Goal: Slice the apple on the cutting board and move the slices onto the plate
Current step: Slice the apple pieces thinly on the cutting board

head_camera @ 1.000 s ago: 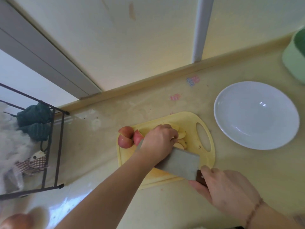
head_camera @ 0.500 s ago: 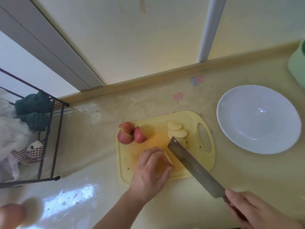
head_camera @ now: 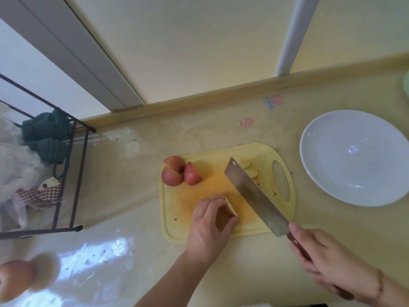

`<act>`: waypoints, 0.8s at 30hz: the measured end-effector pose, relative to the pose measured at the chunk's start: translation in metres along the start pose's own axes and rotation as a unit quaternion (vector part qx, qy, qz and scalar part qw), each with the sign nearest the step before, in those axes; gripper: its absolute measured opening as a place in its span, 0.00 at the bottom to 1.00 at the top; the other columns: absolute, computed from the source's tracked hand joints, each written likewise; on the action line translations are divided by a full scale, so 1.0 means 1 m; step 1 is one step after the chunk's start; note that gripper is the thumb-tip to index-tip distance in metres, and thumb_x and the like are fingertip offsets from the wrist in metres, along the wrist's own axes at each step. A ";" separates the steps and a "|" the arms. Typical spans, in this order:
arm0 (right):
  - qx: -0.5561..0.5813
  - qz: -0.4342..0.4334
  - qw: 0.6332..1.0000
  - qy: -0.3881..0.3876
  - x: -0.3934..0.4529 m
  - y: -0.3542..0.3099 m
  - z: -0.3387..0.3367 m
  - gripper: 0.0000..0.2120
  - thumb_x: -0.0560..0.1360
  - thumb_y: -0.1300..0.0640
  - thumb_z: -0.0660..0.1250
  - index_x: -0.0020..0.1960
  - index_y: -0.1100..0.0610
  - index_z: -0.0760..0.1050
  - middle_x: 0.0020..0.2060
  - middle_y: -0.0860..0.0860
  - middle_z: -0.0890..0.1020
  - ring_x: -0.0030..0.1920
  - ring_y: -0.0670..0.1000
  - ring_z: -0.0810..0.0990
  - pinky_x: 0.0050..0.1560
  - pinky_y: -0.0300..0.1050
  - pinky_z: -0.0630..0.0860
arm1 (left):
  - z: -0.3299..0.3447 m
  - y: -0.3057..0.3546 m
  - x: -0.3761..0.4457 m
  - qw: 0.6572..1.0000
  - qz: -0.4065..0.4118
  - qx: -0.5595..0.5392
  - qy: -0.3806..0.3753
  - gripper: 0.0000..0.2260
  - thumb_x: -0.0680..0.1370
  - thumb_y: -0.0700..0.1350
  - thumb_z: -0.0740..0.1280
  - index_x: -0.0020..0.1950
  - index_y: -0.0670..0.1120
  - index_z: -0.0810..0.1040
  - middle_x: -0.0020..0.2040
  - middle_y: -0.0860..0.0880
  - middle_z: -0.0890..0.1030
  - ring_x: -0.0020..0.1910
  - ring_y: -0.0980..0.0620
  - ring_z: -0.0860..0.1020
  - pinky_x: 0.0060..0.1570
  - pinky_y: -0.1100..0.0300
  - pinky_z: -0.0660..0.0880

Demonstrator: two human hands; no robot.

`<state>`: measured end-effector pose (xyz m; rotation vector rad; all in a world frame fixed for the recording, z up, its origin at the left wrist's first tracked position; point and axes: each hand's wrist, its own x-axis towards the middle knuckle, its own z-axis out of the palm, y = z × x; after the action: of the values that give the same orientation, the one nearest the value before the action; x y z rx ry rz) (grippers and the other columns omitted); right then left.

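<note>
The left hand (head_camera: 210,222) pinches a pale apple wedge (head_camera: 230,208) at the yellow plastic cutting board's (head_camera: 177,209) near edge; the right hand (head_camera: 327,262) grips the steel cleaver (head_camera: 254,196). A careless chop risks fingertips. The white round plate (head_camera: 327,165) awaits slices.

The cleaver blade (head_camera: 254,196) covers part of the pale apple slices (head_camera: 249,167) on the cutting board (head_camera: 177,218), so their number cannot be told. The left hand (head_camera: 210,224) hides most of the apple piece (head_camera: 230,208) it pinches. The right hand (head_camera: 332,269) covers most of the cleaver's handle. Left of the board, a blurred orange object (head_camera: 20,278) is cut by the frame's edge. Right of the board, a green object (head_camera: 406,87) is almost wholly out of frame.
</note>
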<state>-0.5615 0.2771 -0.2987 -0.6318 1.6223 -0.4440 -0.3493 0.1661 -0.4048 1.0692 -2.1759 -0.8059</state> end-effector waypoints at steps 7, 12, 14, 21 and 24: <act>-0.111 -0.067 0.989 0.065 0.002 -0.018 0.029 0.27 0.70 0.31 0.49 0.31 0.55 0.61 0.21 0.48 0.64 0.22 0.46 0.60 0.27 0.40 0.61 | 0.001 -0.002 -0.004 0.998 0.030 -0.041 0.029 0.16 0.74 0.47 0.77 0.57 0.46 0.77 0.58 0.51 0.77 0.57 0.54 0.78 0.59 0.60 0.78; -0.161 -0.083 0.979 0.097 -0.004 -0.013 0.041 0.35 0.66 0.23 0.44 0.31 0.56 0.62 0.23 0.51 0.70 0.25 0.45 0.66 0.32 0.44 0.68 | 0.003 -0.004 -0.008 0.993 0.096 -0.046 0.044 0.06 0.76 0.39 0.76 0.52 0.39 0.83 0.56 0.51 0.78 0.52 0.50 0.81 0.53 0.56 0.80; -0.168 -0.096 0.976 0.097 -0.010 -0.012 0.043 0.40 0.60 0.18 0.40 0.33 0.54 0.64 0.23 0.51 0.71 0.25 0.46 0.67 0.29 0.40 0.64 | 0.004 -0.005 -0.007 0.994 0.092 -0.046 0.047 0.06 0.76 0.37 0.76 0.51 0.38 0.84 0.55 0.50 0.79 0.52 0.48 0.81 0.52 0.54 0.80; -0.203 -0.119 0.967 0.099 -0.013 -0.014 0.051 0.34 0.59 0.18 0.36 0.33 0.43 0.67 0.25 0.44 0.73 0.27 0.46 0.69 0.30 0.39 0.64 | 0.005 -0.006 -0.005 0.991 0.110 -0.047 0.053 0.06 0.81 0.40 0.71 0.51 0.38 0.84 0.55 0.49 0.80 0.52 0.48 0.80 0.50 0.53 0.80; -0.202 -0.124 0.966 0.104 -0.011 -0.014 0.053 0.34 0.58 0.18 0.34 0.33 0.41 0.67 0.25 0.43 0.73 0.28 0.46 0.69 0.31 0.39 0.64 | 0.004 -0.007 -0.003 0.991 0.117 -0.045 0.048 0.05 0.80 0.39 0.72 0.51 0.37 0.84 0.54 0.48 0.81 0.52 0.47 0.81 0.51 0.54 0.80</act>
<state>-0.5066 0.2770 -0.2890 -1.1365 1.8596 -0.3703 -0.3470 0.1663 -0.4127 0.7747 -2.1125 -0.7229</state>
